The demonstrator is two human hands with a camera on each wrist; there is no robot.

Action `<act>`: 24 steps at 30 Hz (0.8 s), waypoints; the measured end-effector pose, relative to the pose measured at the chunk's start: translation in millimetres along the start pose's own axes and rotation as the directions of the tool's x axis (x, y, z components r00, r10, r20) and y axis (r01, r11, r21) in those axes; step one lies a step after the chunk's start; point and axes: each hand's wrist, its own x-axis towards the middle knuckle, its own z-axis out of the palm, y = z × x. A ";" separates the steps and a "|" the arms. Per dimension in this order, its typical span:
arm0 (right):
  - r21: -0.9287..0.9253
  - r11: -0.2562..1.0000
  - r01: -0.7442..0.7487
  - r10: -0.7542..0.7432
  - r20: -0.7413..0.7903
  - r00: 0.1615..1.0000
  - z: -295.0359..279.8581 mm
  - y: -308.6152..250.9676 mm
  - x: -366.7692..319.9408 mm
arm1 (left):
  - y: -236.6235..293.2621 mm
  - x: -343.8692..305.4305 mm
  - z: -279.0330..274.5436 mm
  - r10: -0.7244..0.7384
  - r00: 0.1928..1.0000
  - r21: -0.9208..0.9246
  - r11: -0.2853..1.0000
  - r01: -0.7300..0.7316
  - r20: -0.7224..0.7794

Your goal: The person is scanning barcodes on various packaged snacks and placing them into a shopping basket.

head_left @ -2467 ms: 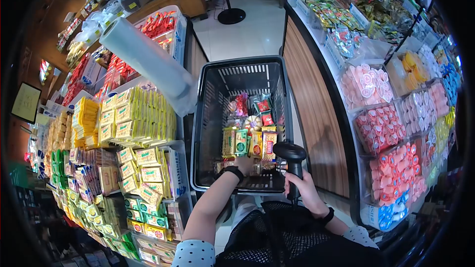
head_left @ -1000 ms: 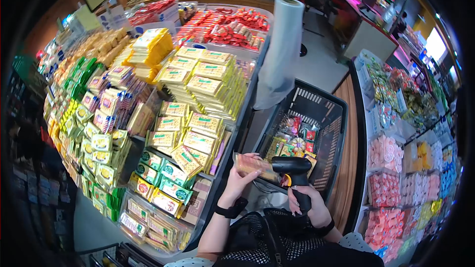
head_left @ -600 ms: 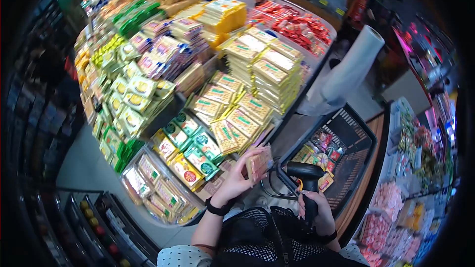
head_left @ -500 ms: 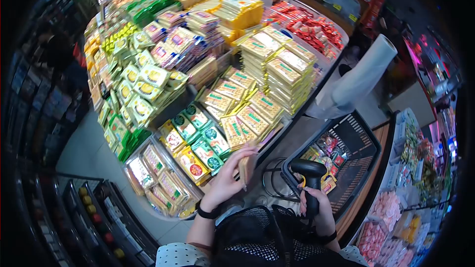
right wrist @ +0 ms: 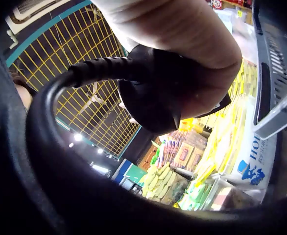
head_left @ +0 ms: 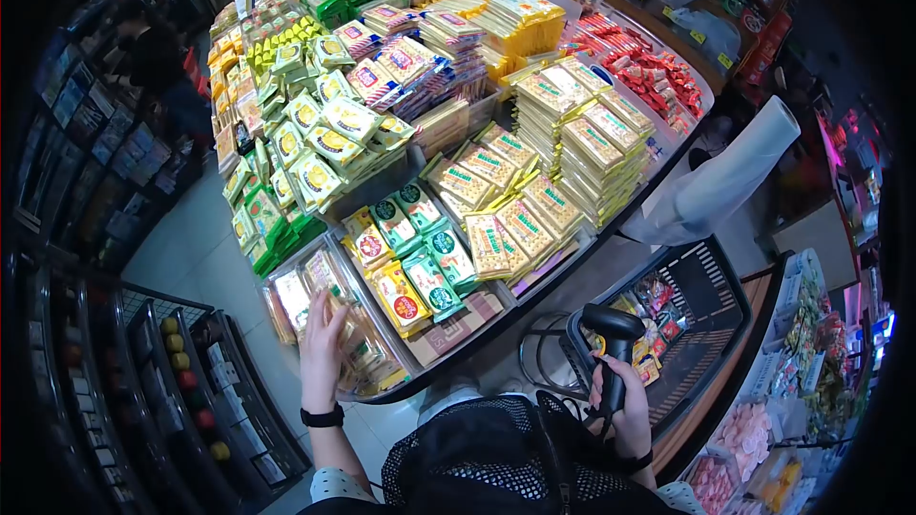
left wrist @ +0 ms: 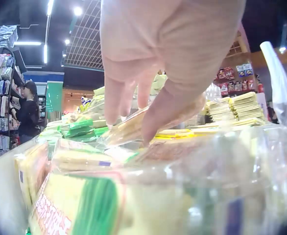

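My left hand [head_left: 322,353] reaches over a clear bin [head_left: 380,389] of wrapped biscuit packs at the display's near corner. Seen from the left wrist, the hand [left wrist: 163,44] pinches a brown wrapped packet [left wrist: 129,128] between thumb and fingers, tilted above other packs [left wrist: 80,205]. Part of this packet is hidden behind the thumb. My right hand [head_left: 630,410] grips a black handheld scanner [head_left: 613,324] beside the basket. In the right wrist view the hand [right wrist: 182,34] wraps the scanner [right wrist: 148,110], whose coiled cable [right wrist: 104,70] runs left.
A black basket [head_left: 711,324] with several packets stands right of the display. Green and yellow packs [head_left: 444,257] and stacked biscuits [head_left: 601,138] fill neighbouring compartments. A plastic bag roll [head_left: 735,167] leans over the basket. Dark racks [head_left: 176,362] and a person [head_left: 157,62] are at left.
My left hand has left the basket with a packet and moved left to the clear bin. The view has swung left. My right hand has kept its grip on the scanner.
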 end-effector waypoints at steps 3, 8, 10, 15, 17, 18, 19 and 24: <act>0.118 0.993 -0.022 0.021 0.011 1.000 -10.8 6.5 5.4 | -24.1 21.8 9.4 0.061 0.992 0.029 0.998 -0.058 -0.110; 0.076 0.996 -0.040 0.042 -0.025 0.999 -19.6 5.9 3.1 | -60.1 57.8 33.1 0.106 0.990 0.013 0.994 -0.105 -0.092; 0.088 0.996 -0.029 0.031 -0.013 0.999 -18.6 -1.9 1.9 | -73.3 59.6 43.1 -0.055 0.998 -0.401 0.915 0.038 -0.031; 0.261 0.965 -0.022 0.048 -0.095 0.994 -44.1 -10.2 -1.4 | -76.4 60.8 59.8 -0.110 0.994 -0.727 0.684 0.066 -0.014; 0.279 0.960 0.002 0.039 -0.141 0.989 -58.1 -12.8 -7.3 | -35.4 71.5 42.3 -0.189 0.978 -0.553 0.826 0.111 -0.086; 0.295 0.954 0.055 -0.006 -0.165 0.986 -68.6 -11.2 -9.7 | 4.0 76.5 29.0 -0.207 0.965 -0.447 0.887 0.118 -0.158; 0.318 0.945 0.077 -0.012 -0.202 0.979 -77.2 -10.8 -15.0 | 8.4 84.3 27.7 -0.088 0.954 -0.310 0.951 -0.004 -0.285; 0.355 0.895 0.271 -0.129 -0.375 0.918 -117.8 -3.9 -43.2 | 133.6 132.4 37.8 0.277 0.904 -0.526 0.741 -0.417 -0.327</act>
